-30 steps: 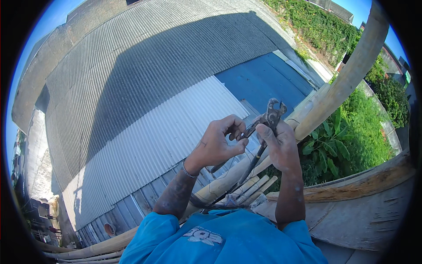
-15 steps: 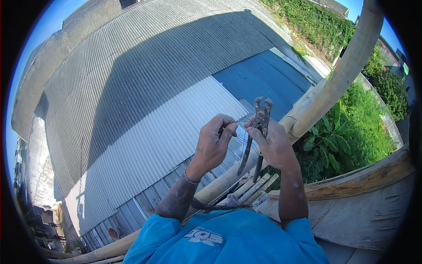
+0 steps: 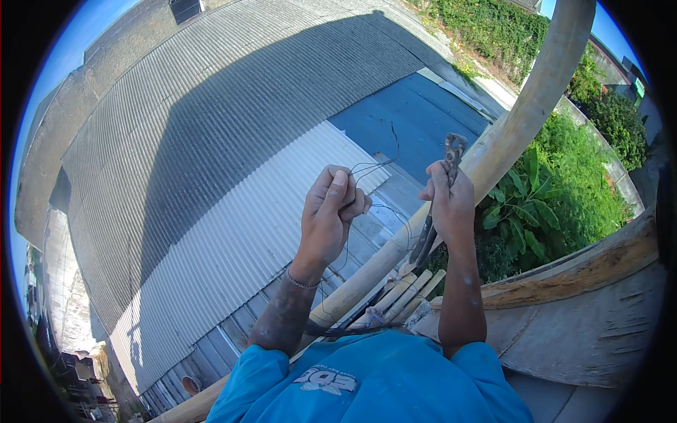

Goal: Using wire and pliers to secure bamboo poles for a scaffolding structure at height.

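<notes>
My left hand (image 3: 331, 208) is closed on thin dark wire (image 3: 371, 165), whose loops stick up above the fingers and dangle below them. To its right, my right hand (image 3: 453, 201) grips a worn pair of end-cutting pincers (image 3: 453, 148), head upward, the long dark handles hanging below the palm. The two hands are apart, with wire strands between them. A bamboo pole (image 3: 539, 77) rises diagonally behind the right hand.
Below lie a corrugated roof (image 3: 247, 106) and a blue roof panel (image 3: 412, 127). Greenery (image 3: 564, 197) and a banana plant (image 3: 522, 204) are at right. Cut bamboo pieces (image 3: 416, 292) and a weathered board edge (image 3: 550, 275) are near my body.
My hands have moved apart: the left up and slightly left, the right to the right with the pincers. Wire loops now stand out above my left fingers. The view has shifted slightly.
</notes>
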`<state>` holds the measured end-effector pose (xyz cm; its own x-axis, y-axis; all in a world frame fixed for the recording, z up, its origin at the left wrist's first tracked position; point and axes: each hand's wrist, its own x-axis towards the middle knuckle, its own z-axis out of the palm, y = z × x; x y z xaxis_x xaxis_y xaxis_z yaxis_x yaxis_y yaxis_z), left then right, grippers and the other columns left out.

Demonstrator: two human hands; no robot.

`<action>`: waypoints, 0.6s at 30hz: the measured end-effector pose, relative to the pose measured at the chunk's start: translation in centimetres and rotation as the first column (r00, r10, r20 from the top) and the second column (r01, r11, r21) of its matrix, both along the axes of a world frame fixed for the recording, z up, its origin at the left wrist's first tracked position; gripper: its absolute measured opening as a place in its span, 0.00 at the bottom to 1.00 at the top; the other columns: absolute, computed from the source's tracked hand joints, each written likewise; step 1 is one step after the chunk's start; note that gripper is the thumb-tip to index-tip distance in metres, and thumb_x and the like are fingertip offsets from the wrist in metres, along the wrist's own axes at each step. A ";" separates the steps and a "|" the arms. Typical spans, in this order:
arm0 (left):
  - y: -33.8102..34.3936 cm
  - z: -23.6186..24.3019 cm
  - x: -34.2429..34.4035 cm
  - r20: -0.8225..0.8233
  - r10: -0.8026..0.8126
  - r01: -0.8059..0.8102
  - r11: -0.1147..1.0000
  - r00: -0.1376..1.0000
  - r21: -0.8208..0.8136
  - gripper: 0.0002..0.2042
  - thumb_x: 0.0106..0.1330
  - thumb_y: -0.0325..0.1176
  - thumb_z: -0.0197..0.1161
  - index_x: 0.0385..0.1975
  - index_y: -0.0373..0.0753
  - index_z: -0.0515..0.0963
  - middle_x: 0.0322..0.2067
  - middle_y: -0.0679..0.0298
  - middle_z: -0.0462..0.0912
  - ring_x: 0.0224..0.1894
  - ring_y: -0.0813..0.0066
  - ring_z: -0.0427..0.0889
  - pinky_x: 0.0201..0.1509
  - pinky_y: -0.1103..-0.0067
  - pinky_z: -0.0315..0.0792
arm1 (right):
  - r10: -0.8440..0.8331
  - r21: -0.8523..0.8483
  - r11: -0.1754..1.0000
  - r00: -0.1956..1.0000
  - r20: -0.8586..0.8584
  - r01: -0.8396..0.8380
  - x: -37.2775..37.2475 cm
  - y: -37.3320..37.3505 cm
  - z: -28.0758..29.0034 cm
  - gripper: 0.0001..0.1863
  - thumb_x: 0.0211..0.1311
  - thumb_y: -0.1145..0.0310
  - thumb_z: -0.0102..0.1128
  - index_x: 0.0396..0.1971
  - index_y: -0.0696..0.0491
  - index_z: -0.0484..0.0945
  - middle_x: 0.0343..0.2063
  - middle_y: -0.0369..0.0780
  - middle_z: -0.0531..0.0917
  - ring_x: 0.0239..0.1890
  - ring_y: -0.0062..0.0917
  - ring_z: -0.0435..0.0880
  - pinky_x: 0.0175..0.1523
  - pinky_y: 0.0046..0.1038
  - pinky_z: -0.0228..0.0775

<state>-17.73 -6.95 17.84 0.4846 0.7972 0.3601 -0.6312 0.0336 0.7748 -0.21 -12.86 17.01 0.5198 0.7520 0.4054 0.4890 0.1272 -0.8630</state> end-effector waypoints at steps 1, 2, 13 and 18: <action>0.1 0.1 -0.3 -0.002 0.003 -0.003 1.000 1.000 -0.004 0.12 0.72 0.38 0.40 0.29 0.39 0.64 0.17 0.74 0.55 0.16 0.85 0.53 0.31 0.78 0.64 | 0.045 0.084 0.996 0.951 -0.307 -0.020 0.1 -0.2 0.7 0.14 0.65 0.62 0.47 0.32 0.60 0.71 0.16 0.39 0.69 0.18 0.26 0.71 0.25 0.28 0.64; 0.3 0.4 -0.8 0.049 0.045 -0.046 0.999 0.998 0.018 0.11 0.71 0.38 0.40 0.30 0.38 0.64 0.19 0.74 0.57 0.17 0.85 0.52 0.29 0.80 0.62 | 0.110 0.169 0.986 0.808 -0.579 -0.012 0.4 -0.4 1.2 0.14 0.65 0.62 0.49 0.32 0.59 0.72 0.16 0.35 0.67 0.17 0.20 0.69 0.22 0.24 0.62; -1.2 11.7 3.0 0.122 0.246 -0.226 0.458 0.962 0.860 0.11 0.71 0.36 0.43 0.36 0.35 0.69 0.21 0.69 0.67 0.16 0.89 0.58 0.19 0.88 0.58 | 0.333 0.432 0.881 0.900 -0.283 -0.190 0.3 -3.8 11.7 0.20 0.57 0.56 0.60 0.39 0.59 0.76 0.16 0.32 0.70 0.12 0.09 0.61 0.15 0.13 0.47; 0.3 14.0 3.3 0.209 0.233 -0.280 0.331 0.950 0.901 0.11 0.71 0.34 0.42 0.38 0.35 0.69 0.21 0.70 0.65 0.15 0.90 0.54 0.18 0.88 0.56 | 0.848 0.596 0.384 0.525 0.075 -0.705 4.6 -4.5 13.4 0.16 0.64 0.69 0.49 0.48 0.60 0.72 0.27 0.40 0.78 0.13 0.11 0.57 0.15 0.13 0.47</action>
<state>-14.41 -6.62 31.81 0.2880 0.0475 0.9564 -0.4998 -0.8444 0.1925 4.40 -17.33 30.39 -0.0645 0.5814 0.8110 -0.2439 0.7789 -0.5778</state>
